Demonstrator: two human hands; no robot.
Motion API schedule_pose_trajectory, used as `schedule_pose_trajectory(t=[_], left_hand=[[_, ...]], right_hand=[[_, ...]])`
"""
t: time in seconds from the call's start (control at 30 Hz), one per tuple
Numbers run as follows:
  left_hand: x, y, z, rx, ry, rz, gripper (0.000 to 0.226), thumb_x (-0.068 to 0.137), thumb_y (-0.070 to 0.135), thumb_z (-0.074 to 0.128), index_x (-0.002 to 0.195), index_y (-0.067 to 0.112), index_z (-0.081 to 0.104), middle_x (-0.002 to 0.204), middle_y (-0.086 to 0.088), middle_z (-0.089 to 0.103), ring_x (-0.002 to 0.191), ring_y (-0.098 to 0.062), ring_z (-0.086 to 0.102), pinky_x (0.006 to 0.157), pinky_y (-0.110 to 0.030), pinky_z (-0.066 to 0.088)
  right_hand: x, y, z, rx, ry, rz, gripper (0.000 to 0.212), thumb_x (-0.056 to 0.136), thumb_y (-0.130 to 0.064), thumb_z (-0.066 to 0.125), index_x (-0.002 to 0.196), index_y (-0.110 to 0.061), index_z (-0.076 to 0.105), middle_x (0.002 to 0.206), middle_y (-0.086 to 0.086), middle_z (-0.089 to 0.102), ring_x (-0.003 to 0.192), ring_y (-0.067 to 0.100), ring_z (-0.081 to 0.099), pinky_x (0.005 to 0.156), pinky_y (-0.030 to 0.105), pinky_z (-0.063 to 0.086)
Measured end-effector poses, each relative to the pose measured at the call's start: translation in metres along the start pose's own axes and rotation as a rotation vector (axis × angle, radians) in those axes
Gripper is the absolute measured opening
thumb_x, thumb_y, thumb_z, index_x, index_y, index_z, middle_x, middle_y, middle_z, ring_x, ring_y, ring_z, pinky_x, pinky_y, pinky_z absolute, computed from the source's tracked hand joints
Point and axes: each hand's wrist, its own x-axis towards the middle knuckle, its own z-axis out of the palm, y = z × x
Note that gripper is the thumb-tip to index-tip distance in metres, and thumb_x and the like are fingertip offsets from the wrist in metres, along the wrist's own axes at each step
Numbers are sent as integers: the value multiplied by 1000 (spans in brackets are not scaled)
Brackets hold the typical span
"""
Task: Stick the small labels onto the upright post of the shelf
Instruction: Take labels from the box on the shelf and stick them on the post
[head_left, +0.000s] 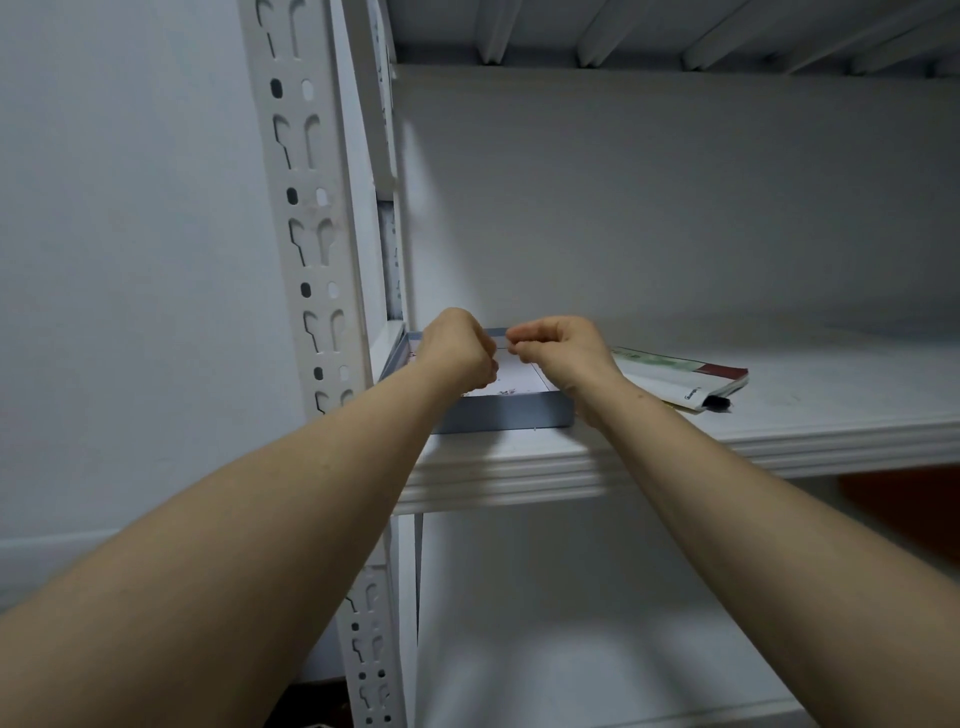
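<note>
Wall (119, 260), pale and bare, fills the far left. Next to it stands the white upright post (311, 218) of the shelf, punched with paired keyhole slots and small oval holes down its face; no label can be made out on that face. Behind the post a second, narrower upright shows a speckled strip, too blurred to read.

Just right of the post, on the white shelf board (779, 415), lies a shallow grey-blue tray (498, 415) with a white floor. Small dark specks lie scattered on that floor near the front wall; they may be the small labels (506, 391), but they are too tiny to be sure.

The left hand (460, 345) is over the tray's left half, fingers curled in toward the palm, fingertips turned to the right. The right hand (558, 345) is over the tray's right edge, also curled, thumb and forefinger pinched together. The two pinches nearly meet above the tray, and a thin pale sliver (503, 347) runs between them, seemingly held by both hands; whether it is a label or its backing cannot be told. Both bare forearms reach up from the bottom corners.

Further right on the same board lies a flat paper packet (680, 382), white with green and dark red print, its open end toward the front edge. Another shelf board runs overhead, and one more lies below.
</note>
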Motion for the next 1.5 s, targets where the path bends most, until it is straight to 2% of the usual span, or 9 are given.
schedule_pose_trajectory(t=[0.17,0.5,0.6,0.8,0.93,1.07,1.3,1.4,1.5], left_hand=[[-2,-2,-5,-33,-44,3,19,85,-6,61,102,0,68,89,-17,70,71,-26,67,52,-17,46],[-4,-2,-4,75,10,41,35,85,41,67,69,9,69,69,-3,73,70,-14,69,66,-25,51],[-4,3,-5,31,-24,-6,13,88,12,64,94,4,72,89,-11,72,82,-20,63,63,-25,44],[-4,2,-9,-55,-92,-20,37,83,-18,56,117,-4,61,107,-16,64,88,-27,63,61,-19,51],[-2,-2,-9,-20,-17,35,18,79,9,75,93,-1,72,80,-11,74,73,-24,72,79,-28,56],[-2,-3,-10,41,-9,49,3,81,4,72,83,4,74,86,-14,74,68,-20,67,65,-24,54],[-10,3,-6,111,51,64,38,80,33,72,56,13,52,54,-5,52,52,-22,48,52,-25,38],[-12,5,-8,79,-12,111,23,84,16,70,104,10,63,101,-12,60,91,-27,59,76,-29,46],[-19,2,-12,145,31,206,48,86,11,64,132,9,51,127,-9,58,116,-22,55,96,-29,44]], right_hand=[[3,3,-4,14,16,18,32,81,14,53,100,-6,68,93,9,68,87,17,64,89,24,50],[1,3,-5,41,14,-7,16,86,4,58,91,-8,67,76,4,68,66,18,67,85,32,54],[1,2,-5,52,13,1,5,86,-7,65,88,-7,69,73,5,68,72,25,68,88,40,54],[3,1,-6,-117,-17,14,28,77,6,69,100,-9,72,102,9,71,96,16,65,95,28,48],[-2,-1,-6,-114,-9,-28,8,80,-9,72,80,-18,73,78,4,72,78,21,70,90,38,53],[-2,-1,-5,-213,1,-57,12,81,-10,70,90,-16,75,94,4,73,94,16,67,94,34,49],[-4,-9,-6,-530,122,-33,26,75,-35,71,56,-25,57,66,-5,65,72,20,65,59,27,49],[-7,-5,-6,-689,92,-63,36,77,-43,69,56,-20,51,75,-3,58,85,23,58,58,26,37],[-10,-6,-5,-842,25,-132,33,80,-45,64,105,-24,64,138,4,40,131,24,34,103,35,29]])
